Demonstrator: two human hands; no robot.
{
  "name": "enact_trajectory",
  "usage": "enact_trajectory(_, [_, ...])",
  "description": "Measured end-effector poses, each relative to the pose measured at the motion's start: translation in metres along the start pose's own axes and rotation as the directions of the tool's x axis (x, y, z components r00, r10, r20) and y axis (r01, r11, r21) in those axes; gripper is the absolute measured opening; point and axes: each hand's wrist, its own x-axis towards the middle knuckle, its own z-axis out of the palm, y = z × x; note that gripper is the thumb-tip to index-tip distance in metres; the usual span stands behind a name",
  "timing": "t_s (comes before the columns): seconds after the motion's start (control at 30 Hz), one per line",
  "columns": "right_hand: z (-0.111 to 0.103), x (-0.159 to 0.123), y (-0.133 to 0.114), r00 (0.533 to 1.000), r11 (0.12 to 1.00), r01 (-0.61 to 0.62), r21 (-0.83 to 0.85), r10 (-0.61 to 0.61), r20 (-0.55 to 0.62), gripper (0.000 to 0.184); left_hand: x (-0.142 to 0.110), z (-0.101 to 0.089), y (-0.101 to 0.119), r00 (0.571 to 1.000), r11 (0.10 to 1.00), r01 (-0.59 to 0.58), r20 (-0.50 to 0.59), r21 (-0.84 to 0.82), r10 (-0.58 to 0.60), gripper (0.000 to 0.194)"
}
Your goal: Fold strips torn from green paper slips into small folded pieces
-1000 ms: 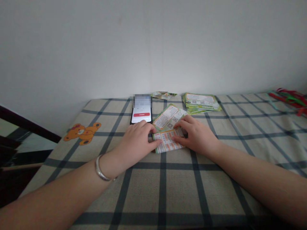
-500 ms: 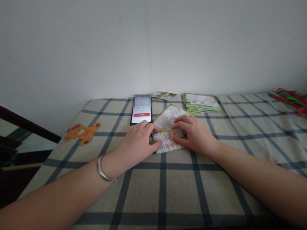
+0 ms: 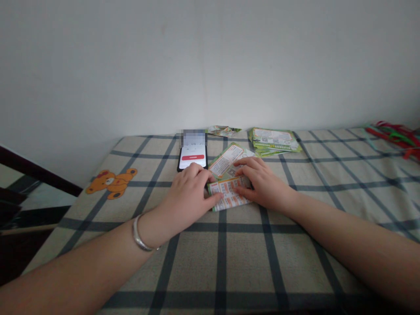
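Observation:
A printed leaflet (image 3: 226, 202) lies on the checked cloth, folded at an angle, with white, orange and green panels. Its upper part (image 3: 226, 161) slants away toward the wall. At the left edge, my left hand (image 3: 190, 192) grips the paper, thumb on top and fingertips partly hidden behind it. From the right, my right hand (image 3: 265, 183) pinches the other end, its thumb on the lower panel and its curled fingers over the crease. A phone (image 3: 193, 161) with a lit screen and a red button lies just beyond my left hand.
A stack of green-edged leaflets (image 3: 274, 139) lies at the back right, near the wall. Folded papers (image 3: 223, 131) rest behind the phone. Red and green strips (image 3: 395, 136) sit at the far right. A bear picture (image 3: 111, 183) marks the cloth's left side.
Both hands keep hold of the leaflet with almost no movement. The whole view has shifted very slightly.

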Motion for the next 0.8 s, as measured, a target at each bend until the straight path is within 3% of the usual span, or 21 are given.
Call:
enact_trajectory(0.23, [-0.0034,0.0000,-0.0053,1.000,1.000,0.021,-0.003,-0.021,-0.013,0.014,0.0017,-0.0004,0.0016,1.000,1.000,-0.017,-0.007,-0.014,0.017,0.030])
enact_trajectory(0.43, [-0.0037,-0.0017,-0.0050,0.999,0.997,-0.023,-0.068,0.020,-0.043,0.024,0.0007,-0.0005,0.0025,1.000,1.000,0.006,-0.019,0.005,-0.006,0.030])
enact_trajectory(0.6, [-0.0043,-0.0014,-0.0073,0.999,0.996,-0.024,-0.081,0.022,-0.026,0.024,0.0026,0.0050,-0.0011,0.999,0.995,0.042,-0.005,-0.094,-0.042,0.023])
enact_trajectory(0.8, [-0.0043,-0.0004,-0.0075,1.000,0.998,-0.003,-0.057,0.002,-0.015,0.024,0.0034,0.0068,-0.0022,0.999,0.992,-0.027,-0.032,-0.125,0.024,0.019])
